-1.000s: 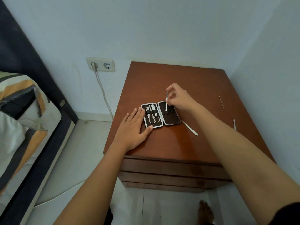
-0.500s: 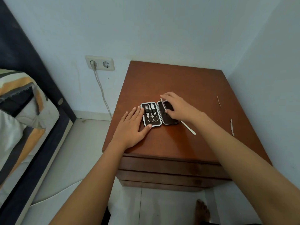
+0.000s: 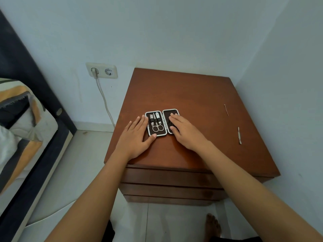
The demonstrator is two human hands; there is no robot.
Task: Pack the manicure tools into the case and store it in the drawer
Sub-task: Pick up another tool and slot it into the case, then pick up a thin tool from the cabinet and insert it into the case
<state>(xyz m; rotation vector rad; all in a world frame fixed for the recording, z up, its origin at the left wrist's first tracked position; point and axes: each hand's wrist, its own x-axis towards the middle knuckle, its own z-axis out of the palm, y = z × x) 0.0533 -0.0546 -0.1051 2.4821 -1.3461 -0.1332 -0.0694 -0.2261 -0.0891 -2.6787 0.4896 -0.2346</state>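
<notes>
on the nightstand (image 3: 192, 95) at frame centre the open case (image 3: 161, 122) lies between flat, empty hands, left hand (image 3: 134, 138) beside it, right hand (image 3: 185, 131) on its right half, nearer two loose tools (image 3: 239, 135) at right.

No readable text, label, brand, number or sign shows anywhere: none on the open manicure case (image 3: 162, 122), the wooden nightstand (image 3: 195, 95) or the wall socket (image 3: 101, 70)
</notes>
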